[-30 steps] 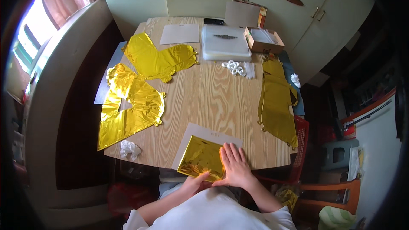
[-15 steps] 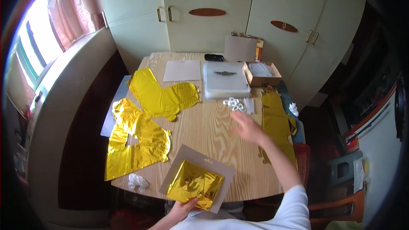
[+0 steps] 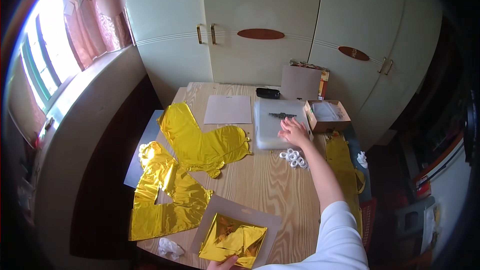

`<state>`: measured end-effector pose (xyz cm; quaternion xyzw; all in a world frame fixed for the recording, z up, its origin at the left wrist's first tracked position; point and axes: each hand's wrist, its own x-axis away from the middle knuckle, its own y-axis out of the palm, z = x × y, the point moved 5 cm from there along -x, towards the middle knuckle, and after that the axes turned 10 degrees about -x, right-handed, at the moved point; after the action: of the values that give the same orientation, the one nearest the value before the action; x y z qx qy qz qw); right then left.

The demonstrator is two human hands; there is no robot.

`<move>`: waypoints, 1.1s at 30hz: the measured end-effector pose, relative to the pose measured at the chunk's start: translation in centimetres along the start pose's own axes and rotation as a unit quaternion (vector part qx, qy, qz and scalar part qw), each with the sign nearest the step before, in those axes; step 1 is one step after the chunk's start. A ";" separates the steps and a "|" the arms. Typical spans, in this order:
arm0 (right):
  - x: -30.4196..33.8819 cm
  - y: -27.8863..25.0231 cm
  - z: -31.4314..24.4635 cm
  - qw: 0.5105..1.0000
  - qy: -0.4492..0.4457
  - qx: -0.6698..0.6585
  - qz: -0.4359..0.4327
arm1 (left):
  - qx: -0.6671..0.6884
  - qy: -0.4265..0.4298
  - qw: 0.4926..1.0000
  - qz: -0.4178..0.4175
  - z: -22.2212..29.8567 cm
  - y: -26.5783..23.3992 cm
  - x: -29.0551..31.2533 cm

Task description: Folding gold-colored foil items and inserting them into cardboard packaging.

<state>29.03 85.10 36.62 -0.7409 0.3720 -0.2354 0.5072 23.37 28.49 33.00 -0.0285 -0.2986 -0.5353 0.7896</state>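
Observation:
At the table's near edge my left hand (image 3: 223, 264) pinches a folded gold foil balloon (image 3: 234, 237) by its near edge, thumb on top; its other fingers are hidden. Underneath the folded foil lies a grey-brown card (image 3: 268, 226) with a hang slot. My right hand (image 3: 294, 132) reaches to the far side, fingers loosely apart, over a stack of clear plastic bags (image 3: 272, 132) with a dark printed mark. I cannot tell whether the fingertips touch the top bag. Just nearer than this hand sit several white ribbon rings (image 3: 294, 158).
Flat gold foil balloons lie at the left (image 3: 172, 197), in the middle left (image 3: 205, 145) and at the right edge (image 3: 340, 165). Behind are a pale card (image 3: 227, 109), a black case (image 3: 268, 93) and an open box (image 3: 327, 121). Crumpled white tissue (image 3: 170, 248) lies near left.
My right hand has moved away from me, from beside the white rings to over the clear bag stack. The view has tilted up. My left hand still holds the folded foil.

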 end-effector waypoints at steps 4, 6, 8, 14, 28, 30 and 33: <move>0.0 0.1 -0.3 0.997 0.008 -0.041 0.057 | 0.028 0.008 0.999 -0.038 0.3 0.5 -0.5; -0.4 -0.7 -0.1 0.995 0.020 -0.069 0.075 | 0.016 0.031 0.999 -0.040 0.6 0.8 -0.6; -0.8 -2.5 1.1 0.986 0.026 -0.115 0.116 | 0.000 0.048 0.998 -0.048 0.6 1.0 -0.9; 3.4 -10.7 -5.8 0.926 -0.144 -0.085 0.338 | 0.074 0.014 0.996 -0.047 -0.5 0.1 -0.2; 26.4 0.3 -17.3 0.948 -0.257 0.148 0.117 | 0.087 0.084 0.992 0.034 1.0 1.0 2.3; 27.7 1.5 -17.1 0.962 -0.236 0.095 0.097 | 0.066 0.074 0.993 0.056 0.4 0.8 2.2; 28.2 2.1 -17.1 0.977 -0.206 0.025 0.057 | 0.040 0.071 0.994 0.077 0.0 0.5 2.6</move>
<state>33.23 52.56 40.23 -0.7379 0.2956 -0.0580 0.6040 24.43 26.57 34.40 0.0184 -0.2603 -0.4608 0.8483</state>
